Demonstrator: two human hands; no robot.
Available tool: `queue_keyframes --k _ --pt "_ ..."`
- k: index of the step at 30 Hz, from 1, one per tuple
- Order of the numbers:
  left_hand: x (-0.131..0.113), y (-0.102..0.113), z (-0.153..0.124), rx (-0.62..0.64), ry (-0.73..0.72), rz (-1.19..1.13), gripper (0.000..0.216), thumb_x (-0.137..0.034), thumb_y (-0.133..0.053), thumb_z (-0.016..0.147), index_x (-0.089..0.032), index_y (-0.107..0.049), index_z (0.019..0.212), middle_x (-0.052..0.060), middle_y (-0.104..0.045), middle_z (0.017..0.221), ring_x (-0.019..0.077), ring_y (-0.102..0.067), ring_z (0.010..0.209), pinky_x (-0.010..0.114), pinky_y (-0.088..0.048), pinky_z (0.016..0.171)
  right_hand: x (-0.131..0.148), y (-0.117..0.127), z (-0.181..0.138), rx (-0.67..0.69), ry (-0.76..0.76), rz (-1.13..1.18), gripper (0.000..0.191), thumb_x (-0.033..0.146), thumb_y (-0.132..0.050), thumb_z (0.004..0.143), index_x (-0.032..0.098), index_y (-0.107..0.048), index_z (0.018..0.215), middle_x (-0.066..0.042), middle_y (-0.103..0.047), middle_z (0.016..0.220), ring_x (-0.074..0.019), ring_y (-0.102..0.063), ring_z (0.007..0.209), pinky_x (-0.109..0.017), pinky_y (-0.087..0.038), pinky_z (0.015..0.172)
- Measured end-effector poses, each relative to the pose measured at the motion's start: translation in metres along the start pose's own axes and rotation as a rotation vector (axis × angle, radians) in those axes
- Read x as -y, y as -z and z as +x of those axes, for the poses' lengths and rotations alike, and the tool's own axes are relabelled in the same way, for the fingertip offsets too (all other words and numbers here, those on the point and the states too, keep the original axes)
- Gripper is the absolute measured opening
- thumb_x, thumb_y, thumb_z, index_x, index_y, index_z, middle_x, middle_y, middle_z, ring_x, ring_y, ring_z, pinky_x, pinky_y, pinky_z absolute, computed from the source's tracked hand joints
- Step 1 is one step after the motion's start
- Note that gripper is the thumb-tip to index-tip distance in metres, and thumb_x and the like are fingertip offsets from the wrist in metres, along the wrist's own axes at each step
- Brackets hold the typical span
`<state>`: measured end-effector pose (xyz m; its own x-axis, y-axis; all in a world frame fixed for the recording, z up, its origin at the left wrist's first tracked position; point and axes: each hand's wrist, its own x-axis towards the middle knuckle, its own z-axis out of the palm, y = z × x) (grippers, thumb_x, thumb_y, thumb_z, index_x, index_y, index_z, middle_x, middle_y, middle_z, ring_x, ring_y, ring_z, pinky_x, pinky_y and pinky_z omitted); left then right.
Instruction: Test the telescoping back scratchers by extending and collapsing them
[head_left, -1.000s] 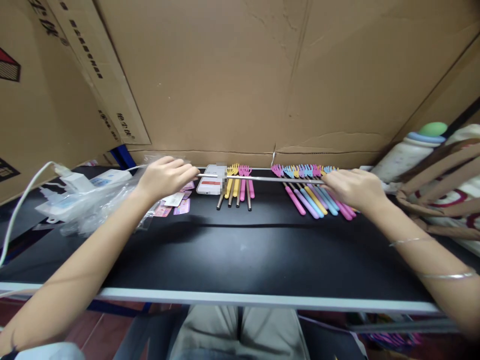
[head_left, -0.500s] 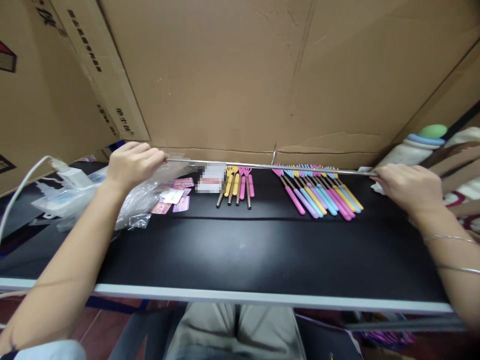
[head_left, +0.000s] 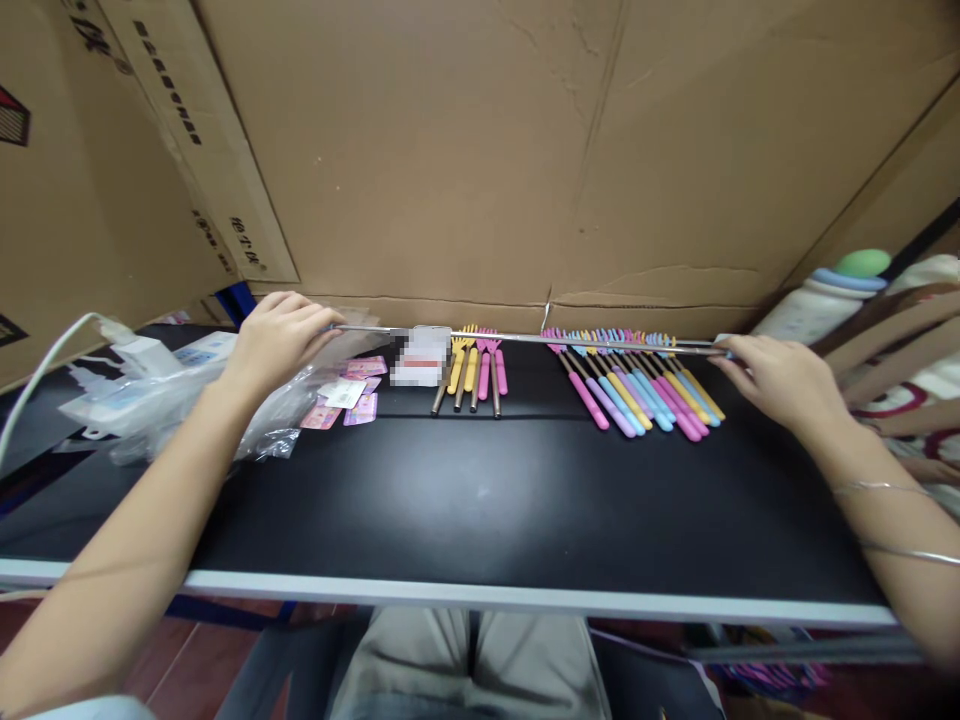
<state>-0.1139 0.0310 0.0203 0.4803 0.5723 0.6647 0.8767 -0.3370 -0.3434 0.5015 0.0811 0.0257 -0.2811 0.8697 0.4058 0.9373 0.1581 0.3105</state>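
A thin silver telescopic rod [head_left: 525, 338] stretches level above the black table, drawn out long. My left hand [head_left: 281, 335] pinches its left end. My right hand [head_left: 776, 378] grips its right end, where the handle is hidden in my fingers. Under the rod lie two groups of small hand-shaped back scratchers: a few with yellow and pink handles [head_left: 474, 372] near the middle, and several pink, blue, purple and yellow ones [head_left: 645, 385] fanned out to the right.
Clear plastic bags [head_left: 172, 405], small pink cards [head_left: 346, 392] and a white charger with cable [head_left: 139, 355] lie at the left. A phone [head_left: 421, 358] rests behind the cards. Cardboard [head_left: 480, 150] walls the back. A bottle [head_left: 821, 300] and a bag stand right. The table's white front edge [head_left: 480, 593] is near me.
My hands moved apart, pulling the rod from short to long. Since half a second ago the right hand has come slightly back inward, and the left has shifted a little right.
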Motion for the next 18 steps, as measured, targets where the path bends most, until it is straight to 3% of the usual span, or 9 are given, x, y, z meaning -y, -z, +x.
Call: queue_keyframes --k 4,11,14,18 --pt "0.0 -0.008 0.001 -0.005 -0.053 0.052 0.031 -0.036 -0.034 0.098 -0.023 -0.06 0.087 0.002 -0.064 0.079 0.02 -0.054 0.079 0.037 -0.041 0.085 0.01 0.003 -0.003 0.013 -0.007 -0.003 0.022 0.027 -0.06 0.084 0.013 -0.062 0.1 -0.015 -0.065 0.092 -0.0163 -0.049 0.07 -0.028 -0.027 0.062" --pt "-0.006 -0.014 0.001 -0.075 0.009 0.09 0.025 -0.029 -0.041 0.094 -0.024 -0.06 0.08 0.003 -0.066 0.077 0.0211 -0.057 0.075 0.04 -0.041 0.084 0.01 -0.002 -0.001 0.021 0.104 -0.114 0.021 0.032 -0.057 0.086 0.012 -0.062 0.088 -0.017 -0.066 0.083 -0.0159 -0.049 0.066 -0.031 -0.027 0.065" --pt "-0.027 -0.012 0.01 -0.117 -0.055 0.162 0.025 -0.026 -0.04 0.095 -0.024 -0.059 0.078 0.003 -0.066 0.073 0.0202 -0.057 0.072 0.038 -0.041 0.079 0.024 -0.001 0.001 -0.005 0.2 -0.117 0.019 0.03 -0.054 0.088 0.013 -0.062 0.086 -0.016 -0.067 0.082 -0.0161 -0.052 0.069 -0.03 -0.028 0.067" --pt "-0.078 -0.007 0.029 -0.137 -0.173 0.161 0.025 -0.015 -0.039 0.093 -0.022 -0.059 0.081 0.002 -0.064 0.07 0.0183 -0.057 0.07 0.034 -0.04 0.075 0.076 0.012 0.002 -0.121 0.465 -0.077 0.028 0.031 -0.041 0.095 0.014 -0.063 0.091 -0.011 -0.068 0.082 -0.015 -0.054 0.069 -0.029 -0.03 0.069"
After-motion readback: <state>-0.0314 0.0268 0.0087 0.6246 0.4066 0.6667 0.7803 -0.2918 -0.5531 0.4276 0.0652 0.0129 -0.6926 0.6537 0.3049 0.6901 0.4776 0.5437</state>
